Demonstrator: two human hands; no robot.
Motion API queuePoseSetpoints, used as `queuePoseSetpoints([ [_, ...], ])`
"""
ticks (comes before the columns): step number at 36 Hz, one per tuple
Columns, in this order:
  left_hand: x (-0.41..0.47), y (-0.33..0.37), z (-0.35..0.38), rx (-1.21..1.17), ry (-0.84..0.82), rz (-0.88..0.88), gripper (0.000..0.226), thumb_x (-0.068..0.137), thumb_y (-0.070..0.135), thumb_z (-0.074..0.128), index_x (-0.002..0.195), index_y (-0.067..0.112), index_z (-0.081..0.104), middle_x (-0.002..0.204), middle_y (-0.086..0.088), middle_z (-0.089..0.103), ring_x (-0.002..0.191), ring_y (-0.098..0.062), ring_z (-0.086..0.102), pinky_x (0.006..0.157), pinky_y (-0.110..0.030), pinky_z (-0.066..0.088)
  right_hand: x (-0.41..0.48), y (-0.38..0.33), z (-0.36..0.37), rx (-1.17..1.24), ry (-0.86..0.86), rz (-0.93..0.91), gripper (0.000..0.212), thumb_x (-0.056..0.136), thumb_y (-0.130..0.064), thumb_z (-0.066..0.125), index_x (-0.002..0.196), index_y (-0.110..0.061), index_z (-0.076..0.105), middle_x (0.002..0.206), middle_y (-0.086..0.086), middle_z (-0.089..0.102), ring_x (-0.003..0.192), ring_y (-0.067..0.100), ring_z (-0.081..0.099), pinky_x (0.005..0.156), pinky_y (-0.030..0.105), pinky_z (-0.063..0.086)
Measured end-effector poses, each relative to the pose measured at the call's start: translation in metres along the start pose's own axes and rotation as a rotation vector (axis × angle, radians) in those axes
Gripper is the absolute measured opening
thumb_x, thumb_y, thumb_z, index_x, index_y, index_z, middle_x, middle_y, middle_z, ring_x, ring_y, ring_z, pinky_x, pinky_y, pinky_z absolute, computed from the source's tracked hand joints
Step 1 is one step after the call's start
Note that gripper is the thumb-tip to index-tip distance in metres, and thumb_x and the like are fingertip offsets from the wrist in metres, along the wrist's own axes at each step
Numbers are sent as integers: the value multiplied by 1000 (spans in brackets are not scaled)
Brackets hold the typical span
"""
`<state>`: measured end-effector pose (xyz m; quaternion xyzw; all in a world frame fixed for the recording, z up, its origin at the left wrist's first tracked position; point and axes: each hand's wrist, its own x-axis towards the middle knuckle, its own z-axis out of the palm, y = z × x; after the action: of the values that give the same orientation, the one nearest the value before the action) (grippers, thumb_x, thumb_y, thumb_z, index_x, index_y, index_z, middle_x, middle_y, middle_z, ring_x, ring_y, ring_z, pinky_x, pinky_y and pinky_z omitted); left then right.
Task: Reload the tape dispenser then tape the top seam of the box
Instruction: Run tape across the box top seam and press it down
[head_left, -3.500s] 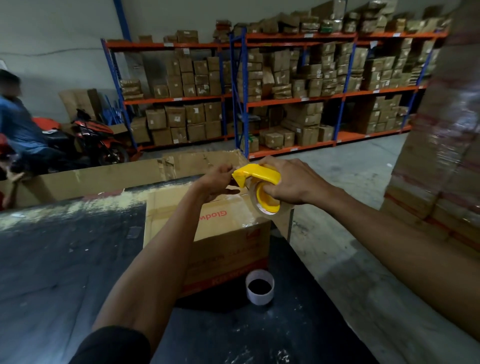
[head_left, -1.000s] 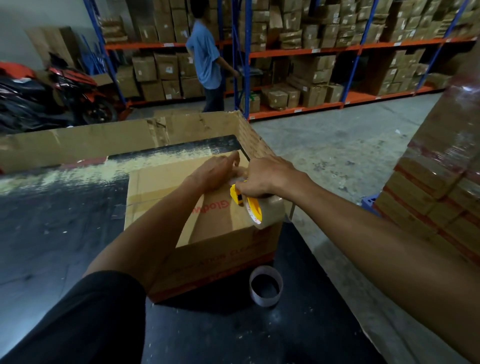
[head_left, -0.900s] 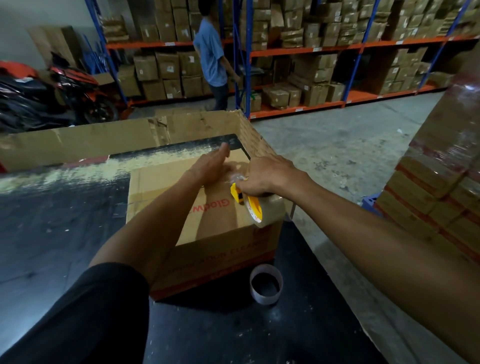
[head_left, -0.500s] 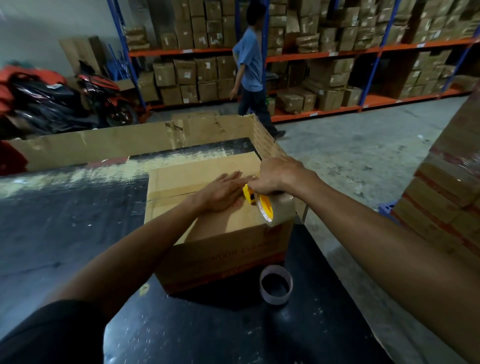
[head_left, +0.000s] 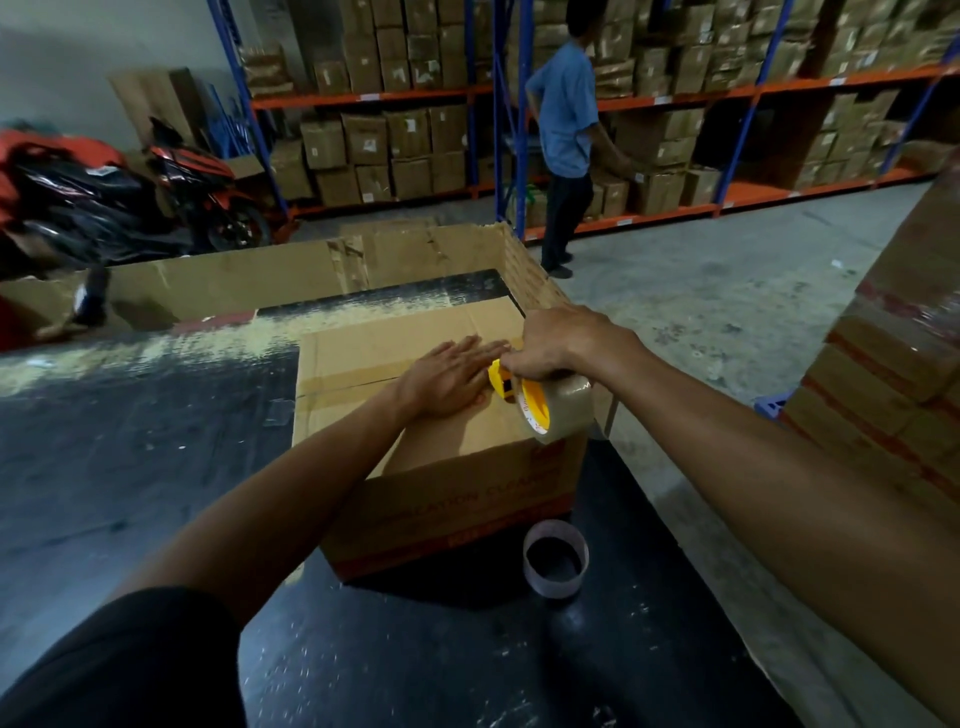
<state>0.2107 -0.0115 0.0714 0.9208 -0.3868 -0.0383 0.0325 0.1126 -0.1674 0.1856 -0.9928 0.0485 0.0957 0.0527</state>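
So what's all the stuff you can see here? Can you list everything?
cardboard box: one, brown with red print, on the black table, right part
tape dispenser: one, yellow, at the box's top, right end
tape roll: one, clear brownish, on the dispenser
empty tape core: one, pale, standing on the table in front of the box
table: one, black, dusty
flattened cardboard: brown, along the table's far edge
motorbike: one, red and black, far left
shelves: blue and orange, full of brown boxes
person in blue shirt: one, at the shelves
wrapped stacked boxes: brown, right
left hand: flat on the box top
right hand: gripping the dispenser
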Motion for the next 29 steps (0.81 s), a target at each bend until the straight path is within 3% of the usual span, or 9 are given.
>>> queuePoseSetpoints([
  [2, -1, -1, 1, -38, 6, -2, 57, 107, 38, 28, 160, 24, 10, 169, 0, 13, 157, -22, 5, 127, -43, 6, 0, 0, 0, 7, -1, 5, 42, 91, -56, 57, 105, -16, 58, 108, 9, 59, 98, 30, 59, 79, 39, 47],
  [6, 1, -4, 0, -105, 13, -5, 67, 95, 49, 18, 159, 28, 16, 169, 0, 17, 157, -23, 10, 126, -46, 9, -3, -1, 0, 5, -1, 21, 57, 90, -56, 57, 128, -14, 60, 121, 12, 62, 109, 32, 60, 86, 42, 50],
  [12, 0, -4, 0, -4, 4, 0, 70, 93, 52, 16, 159, 31, 12, 169, 4, 13, 157, -22, 9, 125, -48, 8, -7, -2, -4, 7, -18, 21, 60, 91, -56, 56, 133, -12, 58, 130, 13, 61, 114, 33, 60, 93, 45, 52],
  [16, 0, -1, 3, 44, 9, -24, 64, 100, 53, 21, 160, 32, 11, 169, 6, 12, 157, -23, 8, 124, -51, 9, -14, 0, -2, -61, -49, -7, 54, 94, -54, 55, 128, -13, 59, 116, 12, 59, 106, 31, 61, 88, 42, 53],
  [20, 1, -1, 6, 16, 43, -63, 56, 106, 47, 21, 160, 35, 12, 169, 9, 12, 157, -22, 8, 124, -50, 7, -18, 8, -4, -71, -124, -4, 44, 93, -57, 55, 106, -15, 54, 102, 10, 58, 95, 30, 61, 83, 41, 54],
  [24, 1, -2, 8, 15, 26, -58, 56, 107, 47, 18, 160, 35, 7, 170, 7, 5, 157, -21, 3, 124, -50, 4, -25, 11, -13, -5, -174, 35, 46, 95, -57, 55, 115, -15, 56, 89, 6, 54, 83, 25, 61, 70, 37, 52],
  [27, 6, -4, 4, -48, -10, -64, 56, 107, 45, 22, 160, 34, 8, 170, 5, 3, 157, -22, 1, 124, -49, 0, -29, 4, -8, -46, -109, 6, 54, 93, -53, 57, 128, -12, 59, 105, 9, 58, 95, 28, 58, 81, 39, 49],
  [29, 10, -4, -2, -140, -45, -91, 56, 107, 43, 26, 160, 34, 10, 170, 4, 0, 157, -23, -2, 124, -50, -3, -33, -1, -5, -64, -87, 12, 53, 92, -49, 57, 131, -13, 58, 118, 13, 60, 99, 30, 57, 81, 39, 48],
])
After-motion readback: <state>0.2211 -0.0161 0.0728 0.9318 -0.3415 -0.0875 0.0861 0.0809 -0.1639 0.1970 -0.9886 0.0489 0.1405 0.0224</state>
